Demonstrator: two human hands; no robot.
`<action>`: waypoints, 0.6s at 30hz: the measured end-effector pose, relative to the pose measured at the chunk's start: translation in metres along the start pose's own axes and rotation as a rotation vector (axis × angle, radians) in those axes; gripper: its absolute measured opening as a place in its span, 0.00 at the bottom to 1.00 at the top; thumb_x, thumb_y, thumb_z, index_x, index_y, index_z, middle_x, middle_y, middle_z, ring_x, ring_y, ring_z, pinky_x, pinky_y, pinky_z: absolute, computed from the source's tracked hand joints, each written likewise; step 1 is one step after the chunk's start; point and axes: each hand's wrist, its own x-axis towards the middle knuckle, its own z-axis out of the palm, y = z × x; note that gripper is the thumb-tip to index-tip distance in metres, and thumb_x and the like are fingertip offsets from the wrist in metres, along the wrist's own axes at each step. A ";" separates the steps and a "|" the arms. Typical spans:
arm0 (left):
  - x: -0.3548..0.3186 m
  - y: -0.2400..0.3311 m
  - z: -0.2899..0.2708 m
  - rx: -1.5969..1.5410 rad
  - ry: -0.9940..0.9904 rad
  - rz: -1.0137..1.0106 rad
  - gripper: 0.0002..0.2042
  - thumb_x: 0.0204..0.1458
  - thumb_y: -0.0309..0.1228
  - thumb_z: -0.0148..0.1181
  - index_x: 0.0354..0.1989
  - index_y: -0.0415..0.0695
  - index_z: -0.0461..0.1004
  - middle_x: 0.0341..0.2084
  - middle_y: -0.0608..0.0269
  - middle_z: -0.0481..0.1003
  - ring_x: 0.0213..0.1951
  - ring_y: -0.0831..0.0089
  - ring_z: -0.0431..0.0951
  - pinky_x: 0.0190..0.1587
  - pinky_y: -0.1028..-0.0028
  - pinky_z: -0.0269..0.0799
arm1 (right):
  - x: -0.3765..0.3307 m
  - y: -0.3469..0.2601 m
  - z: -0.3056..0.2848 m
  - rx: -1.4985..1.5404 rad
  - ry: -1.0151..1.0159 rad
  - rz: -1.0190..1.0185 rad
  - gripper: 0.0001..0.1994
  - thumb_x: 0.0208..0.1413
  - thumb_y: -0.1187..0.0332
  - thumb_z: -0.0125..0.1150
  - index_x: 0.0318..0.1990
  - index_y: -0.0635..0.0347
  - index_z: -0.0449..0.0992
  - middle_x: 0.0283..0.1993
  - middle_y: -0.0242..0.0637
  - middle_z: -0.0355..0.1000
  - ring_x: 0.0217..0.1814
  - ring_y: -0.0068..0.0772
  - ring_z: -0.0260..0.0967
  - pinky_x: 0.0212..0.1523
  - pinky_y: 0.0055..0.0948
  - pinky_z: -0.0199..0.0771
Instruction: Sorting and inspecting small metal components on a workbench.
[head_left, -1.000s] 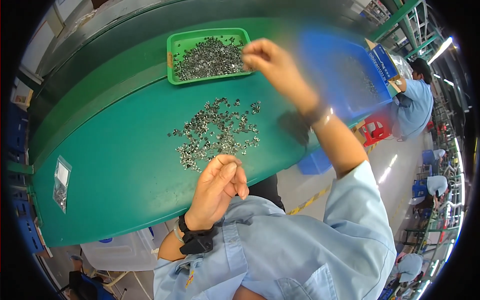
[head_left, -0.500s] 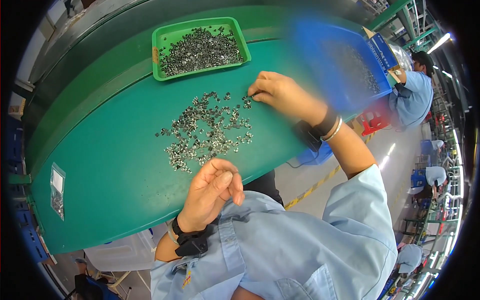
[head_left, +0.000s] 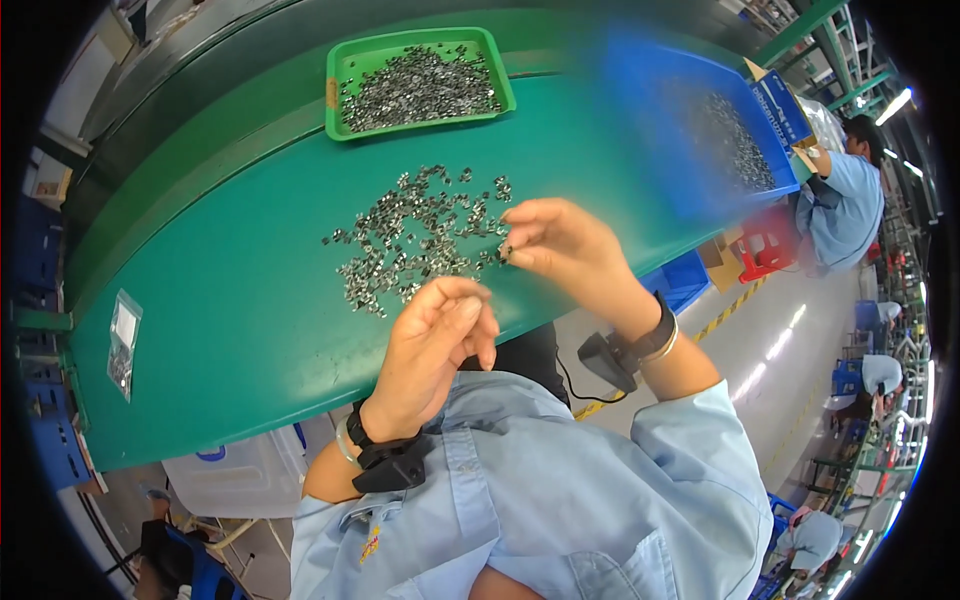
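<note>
A loose pile of small dark and silvery metal pieces (head_left: 415,235) is spread over the green tabletop (head_left: 240,270). My right hand (head_left: 570,245) is at the pile's right side, its thumb and fingers curved together around a small dark metal piece (head_left: 505,253) at the fingertips. Close to the table's near edge, my left hand (head_left: 430,345) is raised just in front of the pile. Its fingers are curled in with the thumb against them, so whatever they may hold is hidden.
A green tray (head_left: 333,95) full of similar pieces stands at the back. On the right, a blurred blue bin (head_left: 640,130) holds more. A clear plastic bag (head_left: 122,345) lies at the left. Beyond the bin, a person in a light blue shirt (head_left: 840,215) sits near a red stool (head_left: 765,245).
My right hand has come away from the pile's far right edge, nearer to my body and my left hand, with a small piece at its fingertips. The left hand stays curled.
</note>
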 end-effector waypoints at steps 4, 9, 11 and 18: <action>-0.002 0.000 0.003 0.011 0.019 0.009 0.09 0.61 0.33 0.47 0.43 0.40 0.66 0.28 0.63 0.71 0.25 0.78 0.71 0.29 0.77 0.69 | -0.012 -0.007 0.015 -0.540 -0.026 -0.394 0.23 0.45 0.80 0.63 0.52 0.61 0.68 0.36 0.36 0.74 0.38 0.27 0.71 0.42 0.26 0.70; -0.005 0.001 0.002 0.013 0.026 0.007 0.09 0.61 0.33 0.47 0.42 0.40 0.66 0.28 0.64 0.71 0.25 0.79 0.72 0.28 0.79 0.69 | -0.012 -0.016 0.020 -0.943 -0.141 -0.741 0.26 0.42 0.78 0.65 0.52 0.59 0.68 0.36 0.34 0.74 0.37 0.31 0.71 0.39 0.29 0.67; -0.006 0.001 0.004 0.029 0.043 0.010 0.09 0.60 0.33 0.48 0.41 0.40 0.66 0.28 0.64 0.71 0.25 0.79 0.72 0.27 0.79 0.68 | -0.012 -0.017 0.023 -0.981 -0.146 -0.792 0.26 0.39 0.76 0.66 0.51 0.58 0.70 0.35 0.33 0.74 0.37 0.33 0.70 0.38 0.30 0.66; -0.007 -0.001 0.007 0.095 0.082 0.012 0.08 0.60 0.32 0.48 0.39 0.40 0.66 0.29 0.63 0.72 0.23 0.79 0.72 0.26 0.81 0.68 | -0.018 -0.014 0.025 -0.978 -0.036 -0.758 0.19 0.38 0.74 0.67 0.42 0.57 0.74 0.34 0.31 0.73 0.36 0.33 0.70 0.37 0.31 0.65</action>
